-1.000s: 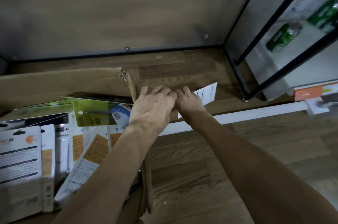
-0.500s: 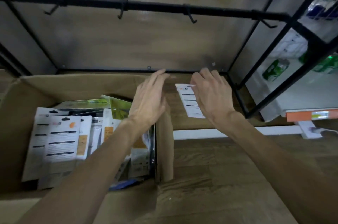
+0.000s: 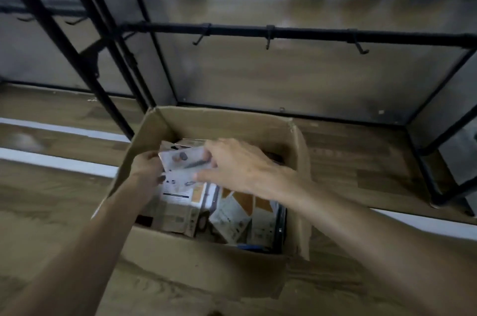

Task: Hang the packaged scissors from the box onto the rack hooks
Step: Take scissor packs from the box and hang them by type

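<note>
Left hand (image 3: 147, 163): I have it inside the box, fingers curled round the left edge of the top packet.
Top packet (image 3: 184, 158): a carded pair of scissors, held between both hands and lying flat on the pile; the picture is blurred.
Right hand (image 3: 240, 166): fingers laid over the packet's far edge with the thumb at its near edge, apparently pinching it.
Other packets (image 3: 232, 215): loosely heaped under the right wrist.
Box (image 3: 206, 261): open cardboard, surrounding both hands.
Hooks (image 3: 268, 40): three bare ones on a black rail (image 3: 309, 34), up beyond the fingertips.
Doing it well: I would lift only this one packet free, keep a fingertip off its hang hole, then carry it up level.
</note>
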`<action>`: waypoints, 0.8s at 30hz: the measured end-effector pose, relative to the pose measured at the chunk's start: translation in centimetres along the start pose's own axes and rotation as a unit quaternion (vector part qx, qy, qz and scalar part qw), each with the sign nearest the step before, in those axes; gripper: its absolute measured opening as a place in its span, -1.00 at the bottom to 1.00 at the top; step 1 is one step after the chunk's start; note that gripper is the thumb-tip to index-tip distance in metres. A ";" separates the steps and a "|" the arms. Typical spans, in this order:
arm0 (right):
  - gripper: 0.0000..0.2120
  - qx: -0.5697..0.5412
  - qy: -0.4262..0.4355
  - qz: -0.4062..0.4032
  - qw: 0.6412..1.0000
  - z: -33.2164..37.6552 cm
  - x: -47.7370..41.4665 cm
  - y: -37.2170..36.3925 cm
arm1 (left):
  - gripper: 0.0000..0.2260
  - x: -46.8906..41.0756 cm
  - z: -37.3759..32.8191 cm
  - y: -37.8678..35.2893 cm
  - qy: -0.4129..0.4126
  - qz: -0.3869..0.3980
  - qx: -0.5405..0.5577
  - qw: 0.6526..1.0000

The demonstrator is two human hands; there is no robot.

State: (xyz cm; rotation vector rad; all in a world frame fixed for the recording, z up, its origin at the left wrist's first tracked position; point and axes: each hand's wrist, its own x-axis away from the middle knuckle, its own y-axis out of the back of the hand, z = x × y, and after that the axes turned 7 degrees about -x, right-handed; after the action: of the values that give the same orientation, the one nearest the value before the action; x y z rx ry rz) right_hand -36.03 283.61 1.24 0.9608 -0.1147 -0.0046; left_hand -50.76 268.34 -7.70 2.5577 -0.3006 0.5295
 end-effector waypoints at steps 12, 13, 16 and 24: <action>-0.80 0.003 -0.244 -0.086 0.966 -11.8 -1.6 -3.6 | -0.83 0.4 -1.9 -2.4 0.015 0.164 -0.138 0.977; -0.78 0.003 -0.242 -0.096 0.966 -11.8 -1.9 -4.1 | -0.84 0.2 -1.6 -2.4 0.014 0.183 -0.178 0.967; -0.73 0.026 -0.232 -0.094 0.968 -11.4 -2.9 -5.3 | -0.86 -1.2 0.6 -2.1 -0.042 0.165 -0.277 0.946; -0.68 0.029 -0.321 -0.038 0.946 -11.4 -2.3 -6.1 | -0.31 -6.7 3.5 -1.7 -0.016 0.060 -0.462 0.885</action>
State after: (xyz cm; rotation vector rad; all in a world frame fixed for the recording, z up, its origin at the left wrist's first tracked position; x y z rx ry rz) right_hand -36.85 289.52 -10.46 0.9936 -0.6828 -0.3915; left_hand -55.16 268.70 -14.07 1.6209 -0.5648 0.2769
